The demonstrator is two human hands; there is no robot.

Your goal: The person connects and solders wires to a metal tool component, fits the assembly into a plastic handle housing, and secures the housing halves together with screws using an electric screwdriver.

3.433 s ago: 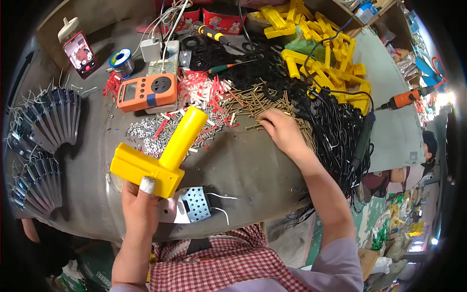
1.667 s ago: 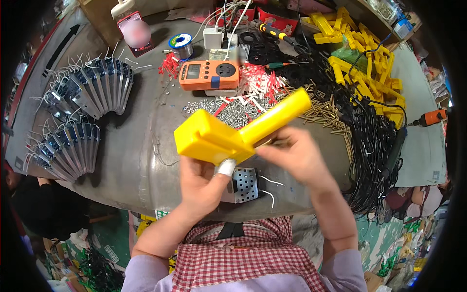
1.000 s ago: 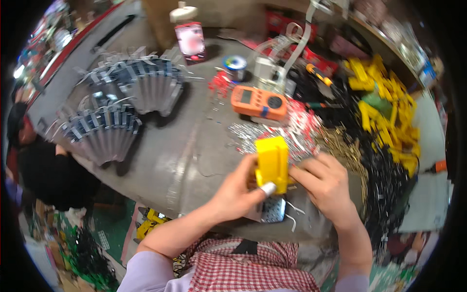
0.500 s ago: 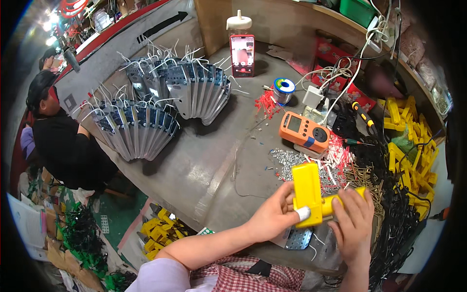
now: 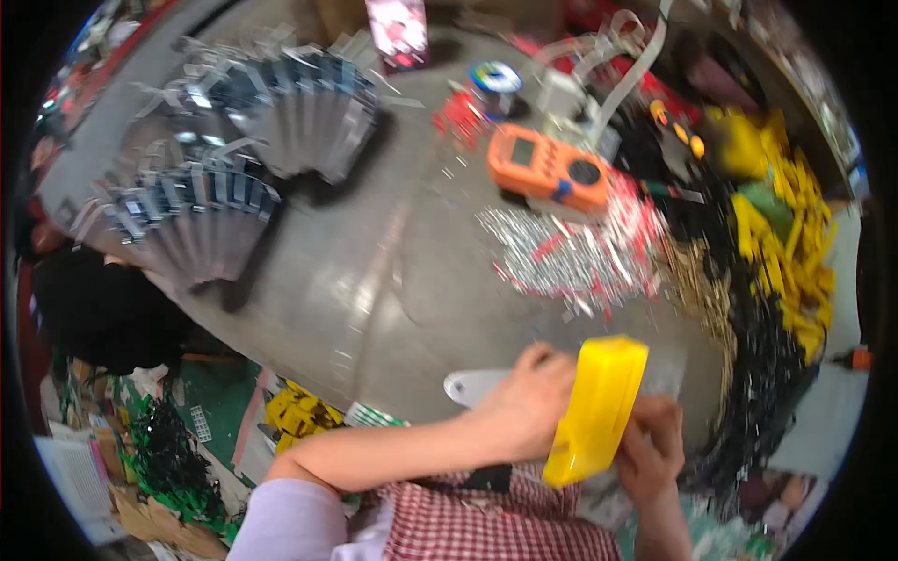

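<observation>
- Yellow housing (image 5: 597, 409) – held up near edge of table (image 5: 374, 309), just over the person's lap, both hands on it.
- L hand (image 5: 524, 411) wrapped on its left side, fingers closed round it; R hand (image 5: 652, 458) gripping lower right end, fingers curled on it. Frame blurred, exact finger contact hard to tell.
- White flat piece (image 5: 472, 385) lies just left of L hand at near edge.
- Risk: housing hangs past table rim; a slack grip would prob drop it to the floor, not the top.
- Risk: pushing it far/right could plough into silver bits (image 5: 552, 252), brass pins (image 5: 697, 280), black wires (image 5: 758, 374) & scatter them.
- Orange meter (image 5: 550, 173) far, well apart.
- Room: bare table centre-left, between fanned grey parts (image 5: 234, 159) and the bits; right side crowded w/ yellow parts (image 5: 786, 243).
</observation>
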